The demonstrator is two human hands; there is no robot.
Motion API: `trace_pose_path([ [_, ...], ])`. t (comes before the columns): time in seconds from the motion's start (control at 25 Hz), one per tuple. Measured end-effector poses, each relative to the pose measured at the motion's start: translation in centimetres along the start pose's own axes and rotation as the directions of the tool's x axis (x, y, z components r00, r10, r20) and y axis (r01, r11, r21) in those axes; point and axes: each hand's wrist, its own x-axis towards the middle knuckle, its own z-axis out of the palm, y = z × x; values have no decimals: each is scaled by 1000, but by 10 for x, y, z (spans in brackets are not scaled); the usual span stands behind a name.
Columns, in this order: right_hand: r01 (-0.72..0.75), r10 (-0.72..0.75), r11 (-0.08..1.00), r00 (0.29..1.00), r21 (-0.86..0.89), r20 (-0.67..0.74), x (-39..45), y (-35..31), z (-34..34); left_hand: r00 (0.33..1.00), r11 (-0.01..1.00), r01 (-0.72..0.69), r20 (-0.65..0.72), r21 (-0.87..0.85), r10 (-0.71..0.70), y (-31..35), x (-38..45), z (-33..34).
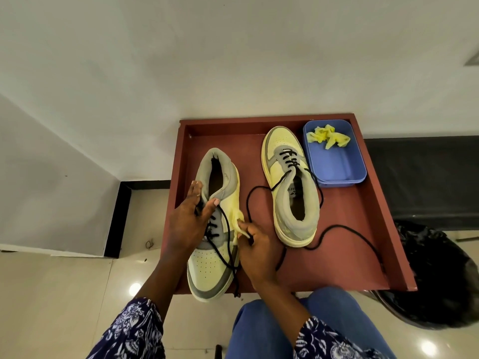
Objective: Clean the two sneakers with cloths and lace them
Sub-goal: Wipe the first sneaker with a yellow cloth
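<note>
Two grey and pale yellow sneakers lie on a reddish-brown table (347, 229). The left sneaker (212, 265) points its toe at me and overhangs the front edge. My left hand (189, 224) grips it over the tongue and laces. My right hand (255, 252) pinches a yellow cloth (237, 221) against that sneaker's right side. The right sneaker (293, 185) lies toe away from me, partly laced, and its black lace (344, 231) trails loose across the table.
A blue plastic tub (337, 167) at the table's back right holds a second crumpled yellow cloth (328, 137). A black bag-lined bin (440, 275) stands on the floor to the right. My blue-trousered knee (298, 322) is below the table's front edge.
</note>
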Motion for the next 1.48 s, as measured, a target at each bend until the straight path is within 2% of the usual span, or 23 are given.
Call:
trace_pose_path([
  [0.08, 59, -58, 998, 998, -26, 19, -10, 2, -2, 1000, 1000, -3, -1, 2, 3, -1, 0, 0],
  [0.24, 73, -69, 997, 990, -31, 122, -21, 3, -7, 1000, 1000, -7, -5, 0, 7, 0, 0, 1],
  [0.48, 195, -183, 976, 976, -95, 115, 1, -12, -3, 1000, 1000, -27, -5, 11, 27, 1, -1, 1],
  [0.56, 262, -260, 959, 965, -104, 33, 20, -26, -1, 999, 999, -32, -9, 2, 32, 3, -1, 1],
  [0.68, 376, -396, 912, 912, -163, -110, 47, -39, 6, 1000, 1000, -29, -6, -8, 29, 3, -1, 1],
  [0.72, 407, -428, 895, 899, -184, -97, 52, -38, 8, 1000, 999, -30, -4, -14, 30, 1, -1, 1],
  [0.88, 517, -510, 818, 854, -251, 99, 40, -24, 1, 1000, 1000, -17, -1, -23, 17, -1, -1, 1],
  [0.96, 565, -553, 777, 823, -280, 126, 21, -12, 0, 1000, 1000, -8, -3, -22, 8, 2, -2, 1],
  [1.16, 537, -533, 798, 841, -273, 95, -8, 12, 4, 1000, 999, 14, 4, -30, -14, 4, -3, 1],
  [1.32, 540, -509, 817, 840, -202, 190, -24, 27, -8, 1000, 1000, 21, 0, -11, -21, 8, -4, -1],
  [1.48, 477, -431, 869, 860, -133, 273, -29, 32, -17, 999, 999, 31, -10, -19, -31, 9, -4, 0],
])
